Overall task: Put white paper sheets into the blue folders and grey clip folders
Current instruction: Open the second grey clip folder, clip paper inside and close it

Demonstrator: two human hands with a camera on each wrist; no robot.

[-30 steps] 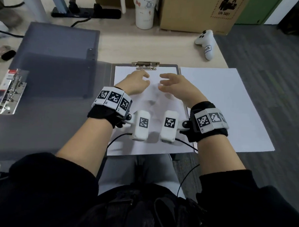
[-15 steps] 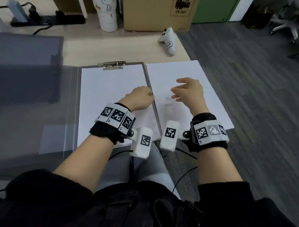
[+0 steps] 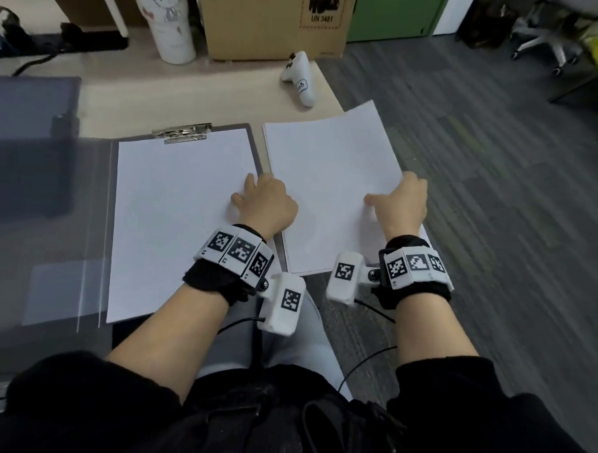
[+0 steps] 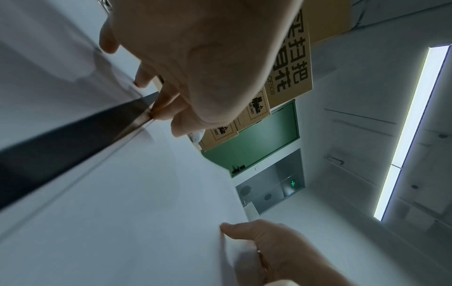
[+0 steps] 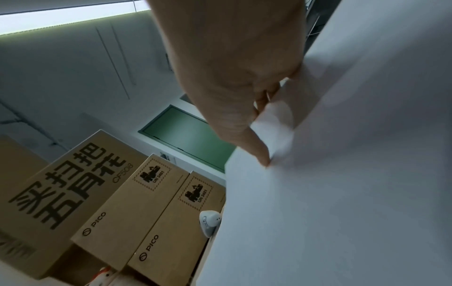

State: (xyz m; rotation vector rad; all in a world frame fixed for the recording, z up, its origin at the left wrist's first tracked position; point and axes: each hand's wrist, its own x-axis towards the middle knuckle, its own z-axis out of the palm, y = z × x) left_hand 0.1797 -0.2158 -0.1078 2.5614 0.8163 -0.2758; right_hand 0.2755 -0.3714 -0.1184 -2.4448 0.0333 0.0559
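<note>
Both hands on the loose white paper stack, about to lift a sheet.

Nearest, left hand (image 3: 264,204) sits at the stack's left edge beside the grey clip folder (image 3: 255,145), fingers curled, fingertips (image 4: 156,112) pinching the stack of plain white paper sheets (image 3: 327,172) at that edge. Right hand (image 3: 403,203) at the right edge, thumb on top, fingers tucked under, gripping paper that lifts there. Stack lies on the table (image 3: 228,96) corner, overhanging the floor, just beside the folder, which already has a white sheet (image 3: 174,214) under its metal clip (image 3: 181,135). Step looks like separating the next sheet; next move likely needs a clean single-sheet lift toward a folder. Beyond: white game controller (image 3: 299,79), cardboard box (image 3: 276,16).
</note>
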